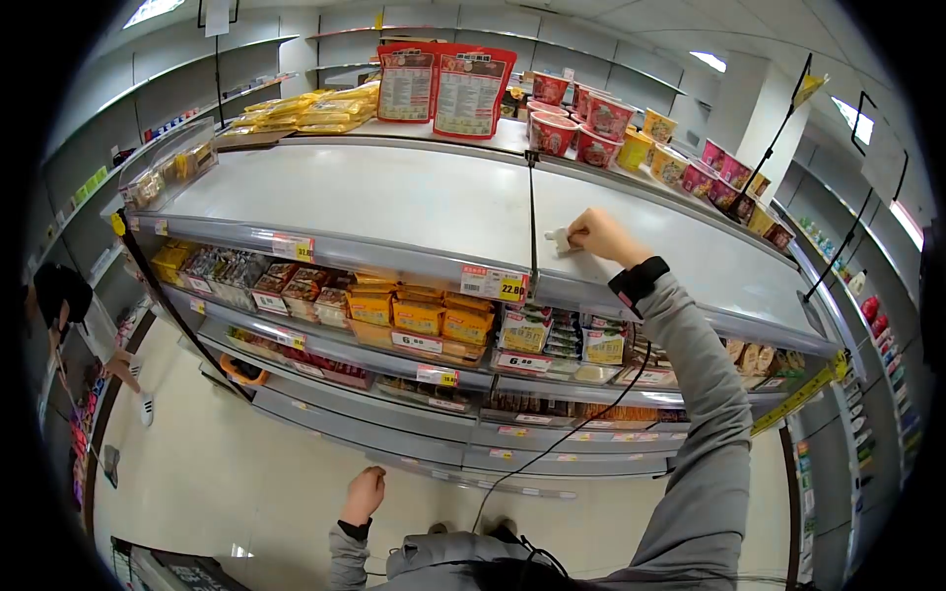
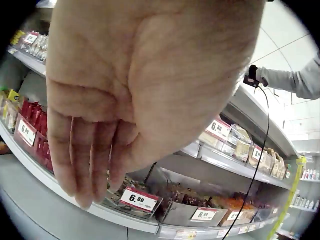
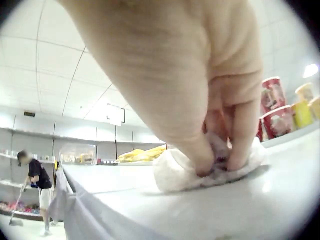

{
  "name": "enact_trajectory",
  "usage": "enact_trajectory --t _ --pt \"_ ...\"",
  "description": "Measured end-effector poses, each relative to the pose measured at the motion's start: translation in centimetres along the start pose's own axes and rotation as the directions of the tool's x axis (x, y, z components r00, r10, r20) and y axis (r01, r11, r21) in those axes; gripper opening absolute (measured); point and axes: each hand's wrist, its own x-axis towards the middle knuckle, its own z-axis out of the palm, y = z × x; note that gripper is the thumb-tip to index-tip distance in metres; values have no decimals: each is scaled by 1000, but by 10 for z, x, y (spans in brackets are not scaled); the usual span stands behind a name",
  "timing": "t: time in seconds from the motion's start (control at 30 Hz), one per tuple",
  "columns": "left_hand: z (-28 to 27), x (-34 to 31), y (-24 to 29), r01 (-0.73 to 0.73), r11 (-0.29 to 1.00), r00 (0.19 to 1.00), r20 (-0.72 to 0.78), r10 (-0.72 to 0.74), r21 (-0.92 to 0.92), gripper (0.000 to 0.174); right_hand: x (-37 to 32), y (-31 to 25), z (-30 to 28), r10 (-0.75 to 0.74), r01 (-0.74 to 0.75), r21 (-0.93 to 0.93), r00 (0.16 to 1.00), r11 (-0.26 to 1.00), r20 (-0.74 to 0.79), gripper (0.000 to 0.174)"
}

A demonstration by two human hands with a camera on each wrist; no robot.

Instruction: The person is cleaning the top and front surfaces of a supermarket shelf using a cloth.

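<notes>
The right hand [image 1: 603, 237] pinches a crumpled white cloth or tissue [image 1: 563, 241] against the white top shelf [image 1: 394, 187], just right of the black divider. Close up in the right wrist view, thumb and fingers of the right hand [image 3: 185, 75] press into the white wad [image 3: 175, 172], which lies flat on the shelf surface. Low in front of the shelves, the left hand [image 1: 364, 495] hangs beside the body, holding nothing. Its fingers point down, loosely bent, in the left wrist view [image 2: 125, 100].
Red pouches [image 1: 471, 91], yellow packets [image 1: 335, 108] and cup noodles [image 1: 552, 132] stand on the raised ledge behind. Packaged snacks [image 1: 417, 317] fill lower shelves. A black cable [image 1: 562, 442] hangs in front. A person with a long-handled tool [image 3: 40, 182] is at the left.
</notes>
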Motion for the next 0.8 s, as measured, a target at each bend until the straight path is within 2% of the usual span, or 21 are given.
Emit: enact_trajectory --t 0.03,0.07,0.13,0.17,0.2,0.27,0.33,0.4,0.53,0.6,0.63,0.7,0.73,0.77,0.8 --pt "-4 -6 -3 -10 1000 1000 4 10 -8 16 -2 -5 -14 80 -83 39 993 996 89 16" --pt "-9 -15 -4 49 999 999 8 -49 -9 16 -5 -1 -23 92 -94 26 992 995 85 16" --pt "-12 -29 -13 114 993 993 31 -114 19 17 -18 -3 -40 109 -186 410 973 893 204 22" --pt "-14 -35 -20 124 992 991 54 -125 24 17 -31 -11 -52 201 -341 531 931 776 305 32" --pt "-16 -38 -23 133 991 988 74 -135 32 17 -40 -19 -61 211 -350 524 928 777 307 32" --pt "-18 -36 -29 119 991 989 82 -123 55 16 -53 -23 -71 227 -387 653 920 651 319 36" --pt "-20 -33 -32 110 990 989 88 -118 84 16 -61 -8 -73 214 -379 679 924 629 317 38" --pt "-20 -21 -27 82 993 995 56 -87 79 14 -64 5 -73 259 -381 743 924 550 282 40" --pt "-16 -3 -6 109 993 992 56 -112 54 14 -69 24 -85 294 -409 703 912 582 286 39" --pt "-9 2 -3 34 998 999 9 -35 45 15 -68 40 -89 392 -459 595 886 660 248 38" --pt "-5 4 -1 31 999 999 10 -31 39 15 -65 46 -90 396 -460 590 885 663 246 38" --pt "0 3 3 40 999 999 -3 -40 36 15 -55 54 -84 482 -502 203 865 841 139 43" --pt "3 3 4 40 999 999 -3 -40 36 15 -53 63 -74 482 -502 202 865 841 139 43" --pt "5 3 5 87 995 996 27 -88 40 15 -51 73 -57 350 -348 97 937 933 -5 47" --pt "5 4 6 135 990 989 55 -137 47 15 -49 83 -42 186 -192 -31 974 981 -131 53"
